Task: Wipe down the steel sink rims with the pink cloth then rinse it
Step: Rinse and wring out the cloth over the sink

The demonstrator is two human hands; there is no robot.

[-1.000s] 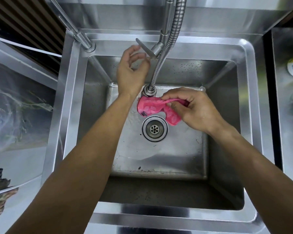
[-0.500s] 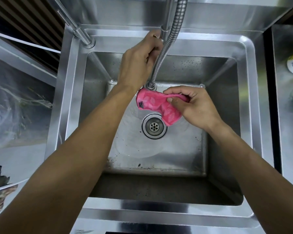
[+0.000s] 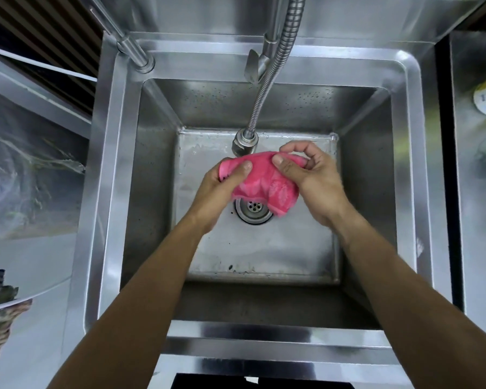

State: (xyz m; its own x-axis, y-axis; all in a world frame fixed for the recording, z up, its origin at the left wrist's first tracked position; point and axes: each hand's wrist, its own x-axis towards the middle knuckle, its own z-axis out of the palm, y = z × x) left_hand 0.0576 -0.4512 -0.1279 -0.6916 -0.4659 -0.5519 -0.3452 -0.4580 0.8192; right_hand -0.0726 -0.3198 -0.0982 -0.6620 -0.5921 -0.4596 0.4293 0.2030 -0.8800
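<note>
Left hand [image 3: 222,183] off tap — two hands on one pink cloth [image 3: 264,183]

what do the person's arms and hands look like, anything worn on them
Both forearms are bare as far as the frame shows: no sleeves, gloves, watch or bands. The left hand and right hand carry no visible rings; fingernails are short and unpainted.

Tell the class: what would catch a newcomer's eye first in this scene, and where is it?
The pink cloth stands out most, held bunched between the left hand and the right hand, right above the drain. Around it, the steel sink fills the view. The ribbed hose curves down from the top, its nozzle just behind the cloth.
</note>
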